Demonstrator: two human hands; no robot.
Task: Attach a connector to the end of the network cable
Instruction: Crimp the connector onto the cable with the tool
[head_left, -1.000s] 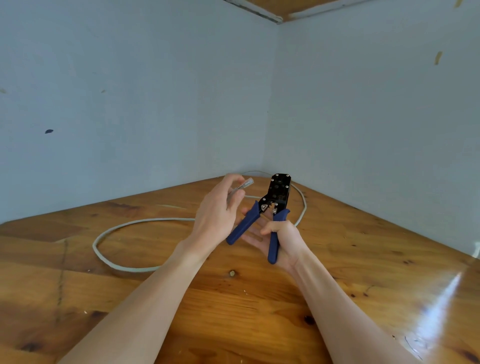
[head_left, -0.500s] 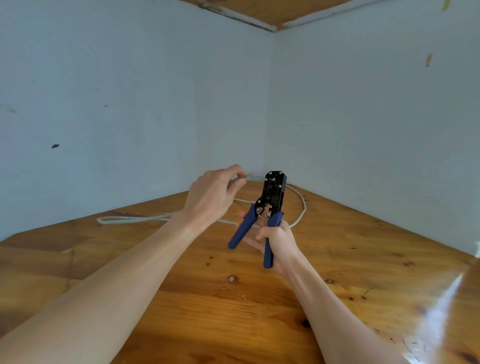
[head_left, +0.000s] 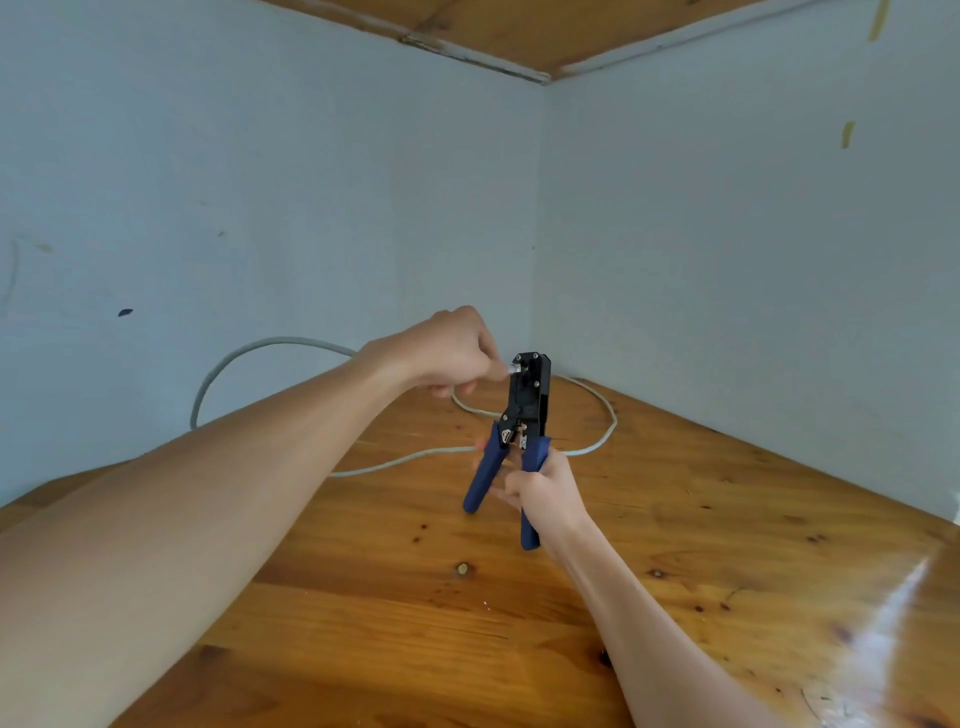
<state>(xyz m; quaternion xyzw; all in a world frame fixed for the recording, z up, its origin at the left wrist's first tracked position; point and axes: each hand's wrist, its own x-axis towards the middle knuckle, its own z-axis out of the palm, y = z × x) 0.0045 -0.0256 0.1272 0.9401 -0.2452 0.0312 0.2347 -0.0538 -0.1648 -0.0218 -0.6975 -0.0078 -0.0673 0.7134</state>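
- While the right hand gripped the crimping tool near the middle of the desk, its grip was curled round the right-hand blue handle, with fingertips reaching toward the other handle; the two handles stood spread apart, so the tool looked not yet squeezed.
- Because the tool stood upright in the air on one hand alone, a wobble of that wrist could have knocked the plug out of line before the squeeze.
- Further on, the left hand had its grip pinched together on the cable end, holding the clear connector right at the side of the tool's black head; whether the connector was fully seated in the slot could not be told.
- If the handles closed with the connector only part way in or tilted, the crimp would likely come out bad or the plug crack.
- If the pinch loosened, the wires might slide back out of the connector.
- Beyond the hands, the grey network cable lay looped toward the far corner of the desk and rose in an arc by the wall; its weight could tug the end backward.
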